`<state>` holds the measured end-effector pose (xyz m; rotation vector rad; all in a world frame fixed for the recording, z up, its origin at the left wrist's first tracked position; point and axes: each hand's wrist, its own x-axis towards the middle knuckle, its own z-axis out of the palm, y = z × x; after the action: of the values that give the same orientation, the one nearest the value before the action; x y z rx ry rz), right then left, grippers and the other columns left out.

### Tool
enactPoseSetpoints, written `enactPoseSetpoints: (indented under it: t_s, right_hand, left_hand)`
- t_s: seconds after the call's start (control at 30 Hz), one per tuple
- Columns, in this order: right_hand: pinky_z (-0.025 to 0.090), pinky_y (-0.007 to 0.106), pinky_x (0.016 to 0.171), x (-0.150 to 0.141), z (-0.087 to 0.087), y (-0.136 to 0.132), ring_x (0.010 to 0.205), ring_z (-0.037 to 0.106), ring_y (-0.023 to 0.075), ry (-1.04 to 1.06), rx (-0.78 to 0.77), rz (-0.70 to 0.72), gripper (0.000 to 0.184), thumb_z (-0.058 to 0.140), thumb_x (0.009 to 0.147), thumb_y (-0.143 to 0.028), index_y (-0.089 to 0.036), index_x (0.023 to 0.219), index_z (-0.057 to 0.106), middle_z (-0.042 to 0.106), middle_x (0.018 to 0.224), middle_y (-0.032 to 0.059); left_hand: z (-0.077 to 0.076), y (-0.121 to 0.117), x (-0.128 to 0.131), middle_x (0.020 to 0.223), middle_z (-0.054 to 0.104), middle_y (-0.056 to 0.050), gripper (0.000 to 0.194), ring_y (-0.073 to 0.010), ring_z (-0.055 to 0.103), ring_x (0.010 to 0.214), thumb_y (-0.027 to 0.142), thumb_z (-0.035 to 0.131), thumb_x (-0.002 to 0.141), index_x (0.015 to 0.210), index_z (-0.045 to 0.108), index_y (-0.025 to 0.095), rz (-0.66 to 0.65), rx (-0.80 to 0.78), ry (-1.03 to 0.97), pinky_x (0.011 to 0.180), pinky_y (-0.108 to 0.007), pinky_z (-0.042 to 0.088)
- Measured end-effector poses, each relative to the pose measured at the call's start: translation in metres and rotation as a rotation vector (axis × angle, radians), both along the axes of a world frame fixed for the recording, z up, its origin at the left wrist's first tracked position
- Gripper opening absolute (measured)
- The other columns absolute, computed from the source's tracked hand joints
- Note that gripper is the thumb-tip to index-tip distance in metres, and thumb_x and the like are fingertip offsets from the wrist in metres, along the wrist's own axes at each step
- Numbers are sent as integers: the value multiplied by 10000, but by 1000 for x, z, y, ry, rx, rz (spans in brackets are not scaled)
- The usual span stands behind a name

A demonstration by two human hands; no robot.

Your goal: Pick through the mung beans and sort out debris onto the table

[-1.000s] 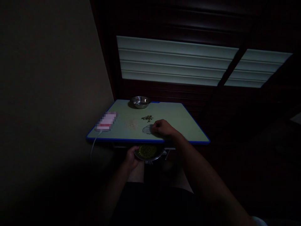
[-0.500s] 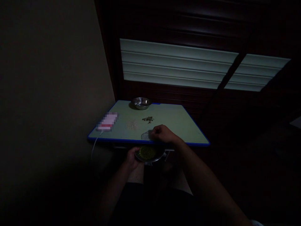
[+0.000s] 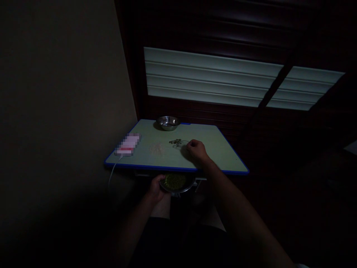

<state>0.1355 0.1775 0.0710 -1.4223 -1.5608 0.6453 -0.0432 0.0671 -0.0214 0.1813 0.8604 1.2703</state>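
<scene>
My left hand (image 3: 156, 188) grips the left rim of a metal bowl (image 3: 182, 191) below the table's front edge. Small green grains (image 3: 175, 181), like mung beans, fill the bottom of that bowl. Above the tabletop, the closed fingers of my right hand (image 3: 196, 149) hold a clear, see-through thing with a rounded outline (image 3: 180, 145); its kind is hard to make out in the dim light. It is right beside a small pile of dark bits (image 3: 175, 142). To the left lies a pale, scattered patch of fine pieces (image 3: 157, 149).
A second metal bowl (image 3: 168, 123) stands at the back of the pale green table (image 3: 217, 149), which has a blue edge. On the left lies a blurred-out phone (image 3: 128, 144) with a white cable (image 3: 112, 171). A wall borders the left side; slatted dark doors stand behind.
My right hand has moved away from the front edge, farther over the table, carrying the clear thing to the dark pile. My left hand and its bowl have stayed in place.
</scene>
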Motion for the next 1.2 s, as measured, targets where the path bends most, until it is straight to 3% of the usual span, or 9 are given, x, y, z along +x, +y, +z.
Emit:
enactPoseSetpoints:
  t_s: [0.07,0.43,0.67,1.0,1.2]
  right_hand:
    - [377,248,596,1,-4,10,610,497,127,16,48,-51,122,508,673,-292,-192,638,566,575,616,-14]
    - [413,246,636,5,-16,38,645,527,129,101,115,13,67,546,626,-236,-191,663,579,592,642,-23]
    - [443,259,707,7,-18,31,702,569,141,-2,155,-54,112,541,680,-246,-201,719,635,659,703,-10]
    - [446,264,716,5,-16,27,705,579,144,-124,130,5,99,573,713,-223,-197,744,663,684,737,10]
    - [430,249,669,4,-15,27,672,567,136,-81,98,41,106,560,688,-238,-189,717,650,656,683,-9]
  left_hand:
    - [-1,0,0,717,749,-107,168,-236,708,682,123,537,692,738,697,111,-3,-1,-3,705,-377,574]
    - [-8,2,-2,772,760,-123,193,-248,716,727,135,544,695,780,714,99,-18,23,2,747,-397,579]
    - [-5,1,-2,751,756,-111,189,-240,714,723,106,551,682,781,711,96,22,22,-4,773,-400,582]
    - [-6,2,-2,770,757,-116,210,-267,719,787,102,563,659,806,713,94,34,22,-30,832,-435,566]
    - [-2,2,-1,767,755,-118,200,-269,719,770,115,559,669,799,709,92,16,5,-11,825,-452,571]
